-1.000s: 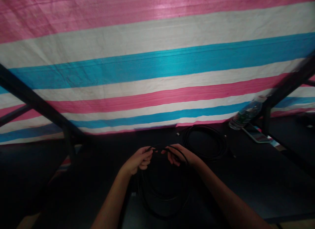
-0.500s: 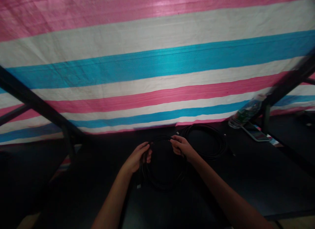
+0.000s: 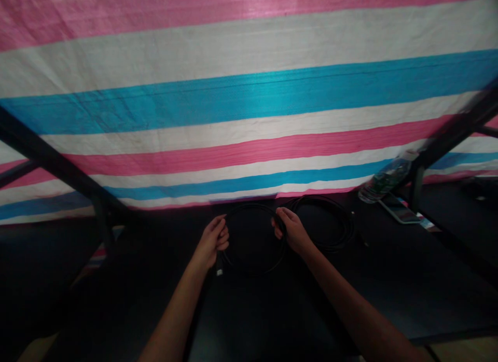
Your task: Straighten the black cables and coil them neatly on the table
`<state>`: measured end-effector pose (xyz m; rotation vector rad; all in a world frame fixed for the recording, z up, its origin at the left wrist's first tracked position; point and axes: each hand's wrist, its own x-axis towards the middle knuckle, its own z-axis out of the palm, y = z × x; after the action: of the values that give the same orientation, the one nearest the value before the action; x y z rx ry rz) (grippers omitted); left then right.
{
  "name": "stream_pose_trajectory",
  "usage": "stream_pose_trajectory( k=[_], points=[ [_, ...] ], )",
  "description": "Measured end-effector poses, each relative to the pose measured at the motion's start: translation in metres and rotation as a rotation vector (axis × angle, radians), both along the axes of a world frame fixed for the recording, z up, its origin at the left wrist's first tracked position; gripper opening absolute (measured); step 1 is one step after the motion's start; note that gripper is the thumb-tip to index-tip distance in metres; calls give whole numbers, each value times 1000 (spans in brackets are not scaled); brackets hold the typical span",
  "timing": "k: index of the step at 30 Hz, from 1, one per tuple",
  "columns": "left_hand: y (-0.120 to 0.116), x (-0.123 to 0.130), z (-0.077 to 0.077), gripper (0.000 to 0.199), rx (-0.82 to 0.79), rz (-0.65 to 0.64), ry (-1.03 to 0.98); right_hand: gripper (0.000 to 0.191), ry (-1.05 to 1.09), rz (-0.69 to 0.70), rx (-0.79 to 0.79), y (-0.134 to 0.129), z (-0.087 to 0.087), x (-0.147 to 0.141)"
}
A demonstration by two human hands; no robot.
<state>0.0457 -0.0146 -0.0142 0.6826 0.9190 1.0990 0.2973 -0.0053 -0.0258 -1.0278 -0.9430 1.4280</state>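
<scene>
Dark desk point(image 3: 237, 320): one cable coil point(image 3: 252, 205), moved toward far edge, left grip point(image 3: 212, 238) and right grip point(image 3: 292, 230) clasping it, now farther apart.

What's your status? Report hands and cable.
Left hand and right hand closed on coiled black cable. Second coil beside right hand. Bottle and phone farther right.

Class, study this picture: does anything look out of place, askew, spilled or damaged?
Nothing clearly stands out: no spill or damage shows in this dim view. The bottle slants, but so does the black bar beside it, so I cannot tell whether it truly leans. The left hand and right hand hold a looped cable.
</scene>
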Motion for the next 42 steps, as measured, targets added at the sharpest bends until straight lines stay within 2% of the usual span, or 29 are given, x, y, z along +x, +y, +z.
stream_pose_trajectory(
  k=[4, 8, 11, 19, 26, 33, 39, 42],
  points=[
    [1, 1, -1, 59, 34, 62, 23, 44, -61, 55, -4, 1, -5, -1],
    [2, 1, -4, 52, 44, 117, 71, 43, -62, 57, -15, 0, -8, -2],
    [1, 3, -7, 48, 48, 130, 122, 43, -51, 16, -15, 0, -7, -2],
    [0, 10, -12, 51, 30, 152, 219, 44, -41, -111, -35, -1, -8, -7],
    [0, 10, -16, 53, 83, 200, 290, 44, -102, -38, -34, -1, -13, -8],
    [3, 2, -19, 53, 176, 103, 549, 48, -327, 24, 62, 3, -25, -5],
    [10, -10, -28, 55, 274, 138, 903, 40, -646, 7, 225, -3, -31, -9],
    [13, -16, -28, 43, 338, 147, 1126, 34, -788, -17, 328, -6, -30, -10]
  ],
)
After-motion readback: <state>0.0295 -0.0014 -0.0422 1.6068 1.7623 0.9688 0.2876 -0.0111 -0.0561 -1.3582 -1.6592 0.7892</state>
